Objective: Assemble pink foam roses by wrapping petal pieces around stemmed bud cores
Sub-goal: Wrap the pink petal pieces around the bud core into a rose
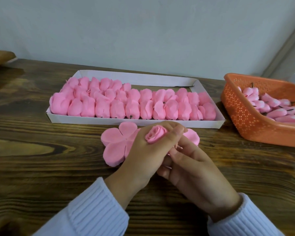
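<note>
Two ribbed, pale knit sleeves [95,210] come in over a dark, strongly grained wooden table [41,167]. The left grip [143,150], back of the hand up, is curled round a pink foam rose [156,136], whose tight spiral of soft matte petals shows between thumb and forefinger. The right grip [194,171] lies palm-up just beneath it, fingers curled in toward the underside of the rose, with slivers of pink between them. I cannot tell whether it actually holds anything. Under both hands, flat on the table, lies a five-lobed foam petal piece [116,142], thick as a small stack, and a second petal piece [193,137] peeks out to the right. Just beyond is a shallow white cardboard tray [134,121] packed with rows of finished roses [131,108] lying on their sides. To the right stands an orange perforated plastic basket [242,120] heaped with pale pink bud cores [269,106] on dark stems. A plain grey wall [143,31] rises behind.
</note>
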`<state>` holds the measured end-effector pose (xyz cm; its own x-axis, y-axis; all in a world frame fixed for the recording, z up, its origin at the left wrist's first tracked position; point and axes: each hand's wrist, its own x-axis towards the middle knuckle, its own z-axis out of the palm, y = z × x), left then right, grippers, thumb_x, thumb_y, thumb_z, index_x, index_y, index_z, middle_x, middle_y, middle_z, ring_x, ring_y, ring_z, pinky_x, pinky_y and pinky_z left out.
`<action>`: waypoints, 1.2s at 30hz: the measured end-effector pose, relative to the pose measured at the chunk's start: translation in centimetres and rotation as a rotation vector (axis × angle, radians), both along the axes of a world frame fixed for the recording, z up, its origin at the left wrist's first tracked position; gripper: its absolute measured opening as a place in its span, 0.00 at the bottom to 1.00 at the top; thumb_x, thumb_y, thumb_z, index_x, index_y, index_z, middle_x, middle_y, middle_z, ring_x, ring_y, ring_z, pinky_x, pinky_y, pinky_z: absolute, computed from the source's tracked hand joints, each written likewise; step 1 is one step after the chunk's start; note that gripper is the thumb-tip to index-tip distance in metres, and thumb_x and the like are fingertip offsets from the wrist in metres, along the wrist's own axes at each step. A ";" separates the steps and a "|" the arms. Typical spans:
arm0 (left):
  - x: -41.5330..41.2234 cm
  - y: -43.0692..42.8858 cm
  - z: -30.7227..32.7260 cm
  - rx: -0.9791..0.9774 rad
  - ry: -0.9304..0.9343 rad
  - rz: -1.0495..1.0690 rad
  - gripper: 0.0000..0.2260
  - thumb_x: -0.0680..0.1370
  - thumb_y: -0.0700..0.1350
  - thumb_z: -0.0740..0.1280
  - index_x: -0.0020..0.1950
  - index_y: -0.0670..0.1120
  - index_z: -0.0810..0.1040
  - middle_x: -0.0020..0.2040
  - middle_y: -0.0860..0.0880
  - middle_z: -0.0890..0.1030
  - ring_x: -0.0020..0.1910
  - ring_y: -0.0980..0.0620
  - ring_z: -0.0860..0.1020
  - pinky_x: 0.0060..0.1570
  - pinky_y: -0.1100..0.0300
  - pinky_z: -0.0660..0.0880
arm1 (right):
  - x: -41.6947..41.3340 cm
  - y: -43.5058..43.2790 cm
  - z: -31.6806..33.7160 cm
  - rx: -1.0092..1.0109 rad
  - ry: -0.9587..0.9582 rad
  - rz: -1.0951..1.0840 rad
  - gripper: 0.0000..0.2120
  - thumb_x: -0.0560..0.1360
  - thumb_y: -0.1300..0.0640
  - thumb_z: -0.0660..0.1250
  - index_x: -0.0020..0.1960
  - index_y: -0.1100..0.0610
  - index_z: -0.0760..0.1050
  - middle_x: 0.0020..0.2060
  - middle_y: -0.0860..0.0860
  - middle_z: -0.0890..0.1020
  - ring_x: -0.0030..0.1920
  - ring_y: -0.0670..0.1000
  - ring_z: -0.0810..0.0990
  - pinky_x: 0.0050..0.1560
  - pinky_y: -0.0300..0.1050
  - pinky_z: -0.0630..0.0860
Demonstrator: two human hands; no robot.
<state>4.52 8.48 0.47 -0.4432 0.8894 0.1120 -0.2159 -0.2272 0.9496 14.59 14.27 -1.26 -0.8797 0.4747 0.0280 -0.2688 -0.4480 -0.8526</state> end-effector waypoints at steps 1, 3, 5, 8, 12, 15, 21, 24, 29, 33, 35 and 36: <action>0.1 0.0 0.0 0.009 0.003 -0.005 0.10 0.64 0.56 0.70 0.36 0.51 0.83 0.39 0.51 0.84 0.30 0.57 0.79 0.24 0.66 0.71 | 0.0 0.0 0.0 0.005 0.000 -0.005 0.18 0.70 0.56 0.67 0.59 0.61 0.77 0.43 0.60 0.76 0.41 0.51 0.76 0.43 0.47 0.71; 0.2 -0.1 0.0 0.027 0.013 -0.041 0.09 0.64 0.56 0.71 0.36 0.51 0.82 0.43 0.51 0.84 0.22 0.58 0.74 0.19 0.67 0.67 | 0.0 0.0 -0.1 0.004 -0.023 -0.029 0.13 0.71 0.54 0.66 0.50 0.60 0.80 0.36 0.57 0.77 0.35 0.50 0.75 0.38 0.42 0.72; 0.2 -0.2 0.1 0.021 0.011 -0.066 0.09 0.64 0.55 0.71 0.37 0.50 0.82 0.44 0.51 0.85 0.19 0.59 0.73 0.17 0.67 0.66 | 0.0 -0.1 -0.1 0.004 -0.058 -0.032 0.12 0.73 0.52 0.63 0.45 0.59 0.81 0.32 0.55 0.78 0.32 0.49 0.75 0.33 0.39 0.71; 0.1 0.0 0.0 0.017 0.027 -0.032 0.09 0.65 0.56 0.70 0.34 0.51 0.83 0.45 0.52 0.85 0.35 0.57 0.82 0.27 0.64 0.74 | 0.1 -0.1 0.0 -0.015 -0.035 -0.015 0.15 0.73 0.54 0.63 0.55 0.58 0.80 0.39 0.56 0.80 0.38 0.50 0.77 0.39 0.42 0.73; -0.1 -0.1 -0.1 0.030 0.028 -0.038 0.09 0.65 0.55 0.71 0.37 0.51 0.83 0.38 0.53 0.84 0.27 0.59 0.78 0.24 0.66 0.72 | 0.0 0.0 0.2 -0.011 -0.022 -0.003 0.17 0.71 0.56 0.65 0.58 0.59 0.79 0.44 0.60 0.77 0.43 0.55 0.75 0.46 0.50 0.71; 0.1 -0.3 -0.1 0.047 0.064 -0.118 0.09 0.68 0.53 0.70 0.41 0.48 0.83 0.35 0.58 0.83 0.18 0.60 0.70 0.18 0.68 0.66 | 0.1 0.0 0.2 -0.009 -0.064 -0.022 0.13 0.77 0.53 0.61 0.45 0.59 0.81 0.32 0.55 0.77 0.32 0.49 0.74 0.35 0.40 0.72; 0.3 -0.1 -0.1 -0.037 -0.018 -0.028 0.12 0.63 0.56 0.72 0.41 0.53 0.85 0.41 0.49 0.85 0.35 0.55 0.82 0.24 0.66 0.72 | 0.1 0.1 0.1 -0.019 -0.019 -0.014 0.16 0.73 0.57 0.63 0.60 0.55 0.79 0.46 0.59 0.77 0.44 0.53 0.76 0.44 0.48 0.70; 0.2 0.0 -0.1 -0.019 -0.018 -0.021 0.13 0.61 0.58 0.70 0.39 0.52 0.84 0.38 0.50 0.85 0.28 0.56 0.79 0.21 0.67 0.69 | 0.1 0.1 0.1 -0.004 -0.013 -0.021 0.15 0.72 0.57 0.64 0.57 0.54 0.81 0.44 0.57 0.78 0.41 0.51 0.76 0.42 0.45 0.72; 0.1 -0.4 0.0 0.023 0.059 -0.089 0.10 0.66 0.55 0.70 0.41 0.51 0.84 0.34 0.51 0.83 0.20 0.59 0.73 0.20 0.66 0.69 | -0.1 0.1 -0.3 0.030 -0.131 -0.040 0.15 0.75 0.52 0.59 0.44 0.58 0.82 0.33 0.55 0.79 0.33 0.49 0.77 0.34 0.40 0.73; -0.2 -0.1 -0.1 0.010 0.040 -0.028 0.09 0.64 0.57 0.70 0.34 0.53 0.83 0.39 0.52 0.84 0.36 0.55 0.82 0.30 0.62 0.75 | 0.1 0.3 0.0 -0.047 -0.027 0.017 0.18 0.71 0.57 0.65 0.60 0.55 0.79 0.43 0.55 0.81 0.42 0.50 0.79 0.43 0.45 0.74; -0.2 -0.2 -0.2 0.020 0.031 -0.044 0.09 0.65 0.57 0.70 0.37 0.54 0.84 0.33 0.53 0.82 0.24 0.57 0.75 0.22 0.66 0.70 | 0.1 0.3 0.0 -0.065 -0.033 0.005 0.16 0.70 0.56 0.66 0.57 0.59 0.79 0.39 0.55 0.79 0.38 0.50 0.78 0.40 0.44 0.74; -0.1 -0.2 -0.2 0.030 0.034 -0.066 0.09 0.65 0.57 0.70 0.39 0.54 0.84 0.30 0.54 0.81 0.20 0.58 0.71 0.20 0.67 0.67 | 0.0 0.3 0.0 -0.063 -0.045 0.004 0.15 0.70 0.54 0.66 0.53 0.62 0.78 0.35 0.55 0.78 0.34 0.49 0.76 0.37 0.42 0.73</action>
